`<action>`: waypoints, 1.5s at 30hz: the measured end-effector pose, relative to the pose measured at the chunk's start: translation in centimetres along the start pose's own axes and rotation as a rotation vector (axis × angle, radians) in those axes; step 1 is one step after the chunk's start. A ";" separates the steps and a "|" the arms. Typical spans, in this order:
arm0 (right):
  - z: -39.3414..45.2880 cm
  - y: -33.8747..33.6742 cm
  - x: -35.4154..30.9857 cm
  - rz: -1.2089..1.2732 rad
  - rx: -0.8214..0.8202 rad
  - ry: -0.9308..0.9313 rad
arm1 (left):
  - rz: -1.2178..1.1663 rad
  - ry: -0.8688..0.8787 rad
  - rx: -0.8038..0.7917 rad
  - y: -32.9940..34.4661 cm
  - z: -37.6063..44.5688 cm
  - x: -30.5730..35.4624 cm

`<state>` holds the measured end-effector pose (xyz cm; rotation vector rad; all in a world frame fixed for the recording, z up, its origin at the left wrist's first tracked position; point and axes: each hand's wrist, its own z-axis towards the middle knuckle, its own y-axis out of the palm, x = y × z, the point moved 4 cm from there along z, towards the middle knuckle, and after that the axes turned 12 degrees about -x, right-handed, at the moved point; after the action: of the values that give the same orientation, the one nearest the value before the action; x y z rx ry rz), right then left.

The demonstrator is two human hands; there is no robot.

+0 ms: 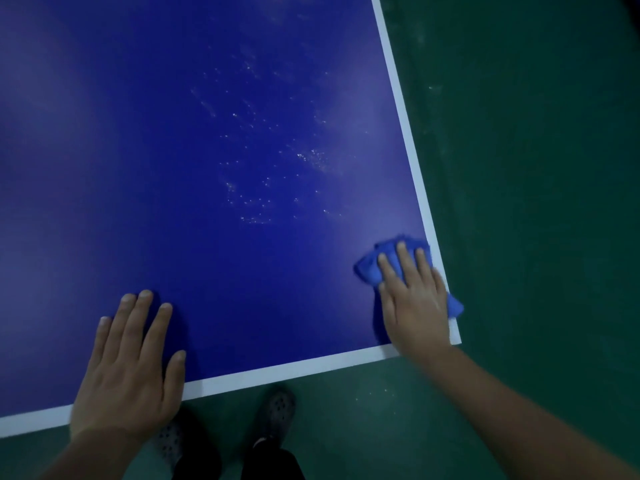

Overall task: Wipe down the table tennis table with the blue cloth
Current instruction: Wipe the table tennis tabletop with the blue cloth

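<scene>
The table tennis table [173, 168] fills most of the view, dark blue with a white border line. Pale specks and smears [270, 161] lie across its middle right. The blue cloth [372, 268] is bunched at the near right corner, partly hanging over the right edge. My right hand [414, 299] presses flat on the cloth, fingers spread, pointing away from me. My left hand [130, 365] rests palm down on the bare table by the near edge, fingers apart, holding nothing.
A dark green floor [536, 168] surrounds the table on the right and near sides. My two feet in patterned shoes [277, 410] stand just below the near edge. The white border [405, 116] marks the right edge.
</scene>
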<state>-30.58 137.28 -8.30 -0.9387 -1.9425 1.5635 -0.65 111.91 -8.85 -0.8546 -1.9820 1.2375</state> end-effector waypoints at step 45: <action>-3.8 1.5 -1.1 -0.026 0.010 0.047 | 0.013 -0.010 0.034 0.3 -0.1 0.1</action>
<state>-26.81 139.10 -8.78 -0.9336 -1.9053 1.5220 -0.64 112.13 -9.03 -0.8470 -1.9606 1.2811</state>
